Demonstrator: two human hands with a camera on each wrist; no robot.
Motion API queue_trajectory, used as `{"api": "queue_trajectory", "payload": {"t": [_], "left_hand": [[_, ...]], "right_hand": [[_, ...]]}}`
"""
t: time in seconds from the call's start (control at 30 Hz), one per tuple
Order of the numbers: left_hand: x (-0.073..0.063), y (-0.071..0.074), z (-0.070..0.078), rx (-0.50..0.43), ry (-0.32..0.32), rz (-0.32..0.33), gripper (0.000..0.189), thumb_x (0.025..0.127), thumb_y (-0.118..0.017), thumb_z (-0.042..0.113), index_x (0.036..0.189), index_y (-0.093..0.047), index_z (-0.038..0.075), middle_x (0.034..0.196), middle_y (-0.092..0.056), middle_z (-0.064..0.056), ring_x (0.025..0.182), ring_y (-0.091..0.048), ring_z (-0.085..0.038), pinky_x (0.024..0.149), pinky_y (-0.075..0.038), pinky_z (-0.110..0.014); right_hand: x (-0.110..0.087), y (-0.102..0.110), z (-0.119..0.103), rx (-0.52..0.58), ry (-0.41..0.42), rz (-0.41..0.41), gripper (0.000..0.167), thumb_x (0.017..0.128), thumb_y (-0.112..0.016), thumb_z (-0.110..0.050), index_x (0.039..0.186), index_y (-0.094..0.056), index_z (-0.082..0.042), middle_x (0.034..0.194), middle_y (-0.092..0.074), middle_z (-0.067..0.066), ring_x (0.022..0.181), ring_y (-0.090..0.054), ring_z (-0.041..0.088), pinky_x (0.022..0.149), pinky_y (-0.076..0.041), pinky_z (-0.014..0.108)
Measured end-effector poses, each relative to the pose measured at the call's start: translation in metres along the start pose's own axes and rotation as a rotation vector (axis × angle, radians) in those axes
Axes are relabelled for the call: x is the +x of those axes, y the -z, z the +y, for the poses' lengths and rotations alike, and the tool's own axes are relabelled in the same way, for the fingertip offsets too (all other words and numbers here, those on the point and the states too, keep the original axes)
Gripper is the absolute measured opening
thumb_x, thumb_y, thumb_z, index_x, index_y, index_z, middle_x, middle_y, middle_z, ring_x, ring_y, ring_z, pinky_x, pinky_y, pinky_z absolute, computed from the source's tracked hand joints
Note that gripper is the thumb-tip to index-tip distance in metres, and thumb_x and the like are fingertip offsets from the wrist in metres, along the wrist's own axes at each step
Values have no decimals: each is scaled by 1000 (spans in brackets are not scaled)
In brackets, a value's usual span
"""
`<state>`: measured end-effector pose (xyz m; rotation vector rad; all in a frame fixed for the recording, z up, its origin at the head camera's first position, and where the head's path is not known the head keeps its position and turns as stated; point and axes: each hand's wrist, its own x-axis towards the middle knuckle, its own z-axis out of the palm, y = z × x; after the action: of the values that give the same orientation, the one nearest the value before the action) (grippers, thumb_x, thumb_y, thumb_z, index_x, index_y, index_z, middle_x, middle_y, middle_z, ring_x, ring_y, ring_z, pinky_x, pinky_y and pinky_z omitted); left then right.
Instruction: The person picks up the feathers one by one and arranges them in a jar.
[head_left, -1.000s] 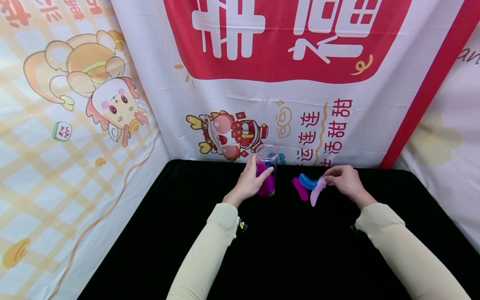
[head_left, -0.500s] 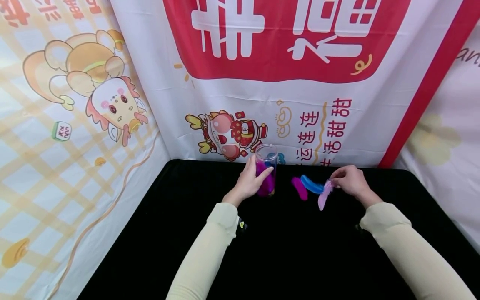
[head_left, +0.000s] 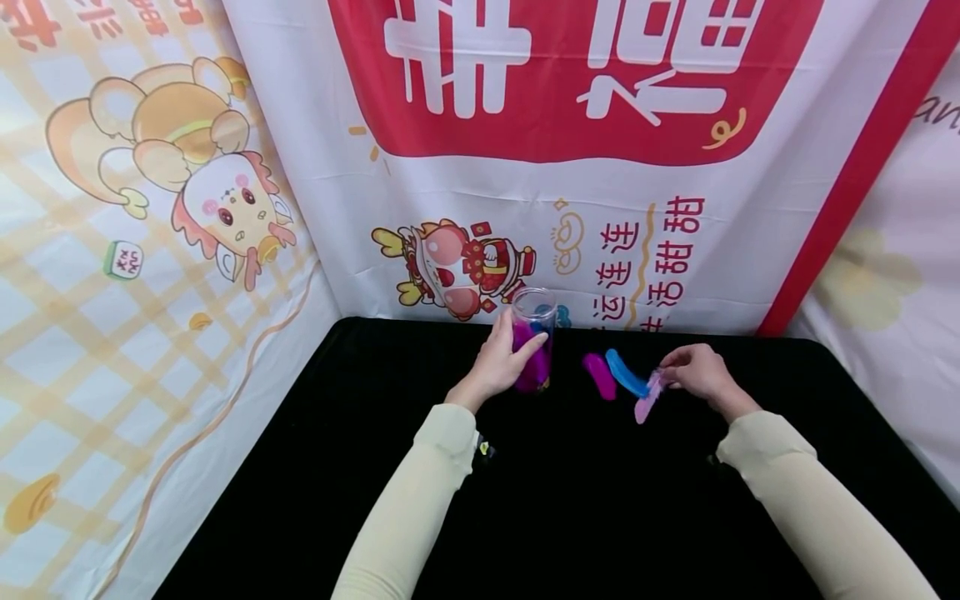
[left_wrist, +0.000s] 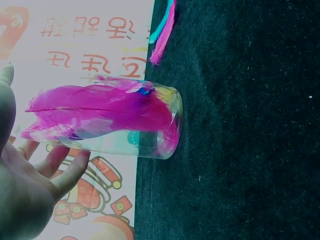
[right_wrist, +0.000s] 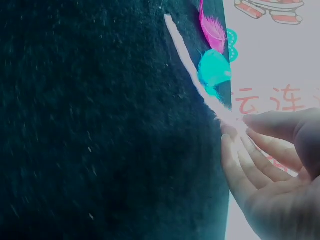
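Note:
A clear plastic jar (head_left: 534,350) with magenta and blue feathers (left_wrist: 110,110) inside stands upright near the table's back edge. My left hand (head_left: 497,360) grips it from the left, thumb across the front. To the right, my right hand (head_left: 697,372) pinches the end of a pale pink feather (head_left: 649,400) between thumb and fingers; its tip hangs towards the table. Beside that lie a blue feather (head_left: 626,372) and a magenta feather (head_left: 599,377), the magenta one nearer the jar. In the right wrist view the pink feather (right_wrist: 187,62) passes close by the blue one (right_wrist: 214,70).
A black cloth-covered table (head_left: 585,500) spreads in front of me. Behind it hangs a white and red printed banner (head_left: 465,183), close to the jar. A patterned yellow and white sheet (head_left: 112,333) closes off the left side.
My right hand has moved slightly right and then down with the pink feather. The blue feather has shifted right and turned more steeply. My left hand and the jar stay in place.

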<state>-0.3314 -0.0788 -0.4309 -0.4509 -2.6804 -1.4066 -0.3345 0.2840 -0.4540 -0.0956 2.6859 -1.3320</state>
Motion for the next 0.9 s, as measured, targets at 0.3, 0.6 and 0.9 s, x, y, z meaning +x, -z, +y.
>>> {"api": "queue_trajectory", "payload": {"t": [0.3, 0.6, 0.9], "left_hand": [[1, -1, -2, 21, -7, 1, 85, 100, -53, 63, 163, -15, 21, 158, -35, -10, 141, -44, -35, 114, -38, -53], [1, 1, 1, 12, -11, 8, 83, 100, -53, 62, 163, -17, 22, 155, -37, -9, 140, -45, -34, 114, -38, -53], [0, 0, -1, 8, -14, 3, 84, 100, -53, 63, 163, -17, 21, 156, -36, -10, 140, -45, -34, 113, -38, -53]], "right_hand": [[0, -11, 4, 92, -53, -11, 44, 100, -61, -4, 133, -48, 21, 124, -61, 36, 96, -71, 25, 86, -59, 43], [-3, -11, 3, 114, -158, -14, 40, 99, -64, -10, 124, -57, 20, 107, -73, 24, 89, -73, 21, 79, -61, 36], [1, -19, 7, 98, -179, -24, 32, 95, -70, -16, 113, -71, 11, 88, -73, 1, 76, -65, 11, 65, -49, 32]]}}
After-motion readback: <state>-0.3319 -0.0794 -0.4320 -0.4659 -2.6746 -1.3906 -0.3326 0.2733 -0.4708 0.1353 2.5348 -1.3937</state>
